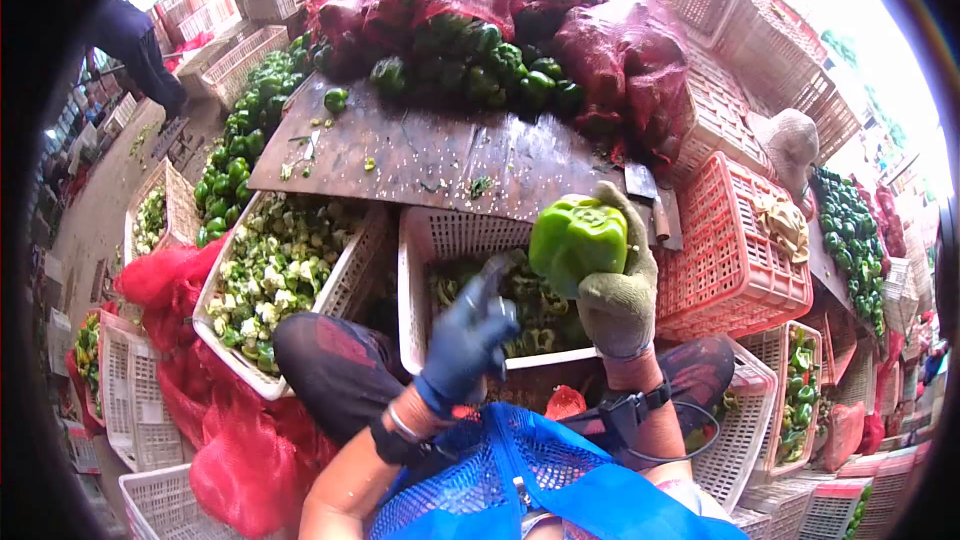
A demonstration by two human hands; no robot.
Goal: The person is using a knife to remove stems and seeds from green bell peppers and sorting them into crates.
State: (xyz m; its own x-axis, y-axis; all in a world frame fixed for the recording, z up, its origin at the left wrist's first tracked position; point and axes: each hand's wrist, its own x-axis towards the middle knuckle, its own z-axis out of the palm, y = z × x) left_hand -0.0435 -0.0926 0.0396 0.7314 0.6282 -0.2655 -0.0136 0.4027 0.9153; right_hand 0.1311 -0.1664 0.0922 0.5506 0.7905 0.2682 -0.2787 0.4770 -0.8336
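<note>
My right hand [618, 300], in a greyish knit glove, grips a large green bell pepper [577, 240], its lobed end turned toward me. My left hand [462, 340], in a blue glove, is to the left of the pepper and apart from it, blurred by motion. Its fingers look curled, with a small shiny grey thing at them that I cannot make out. Below both hands, between my knees, stands a white plastic crate [412, 305] with cut green pepper pieces [545, 325] inside.
A wooden board [400, 155] ahead bears seeds, scraps and a cleaver [642, 182]. Red mesh sacks and green peppers [470, 60] are heaped behind. A crate of pepper cores [270, 275] stands left, an orange crate [705, 250] right. A person's dark-trousered legs [150, 60] show far left.
</note>
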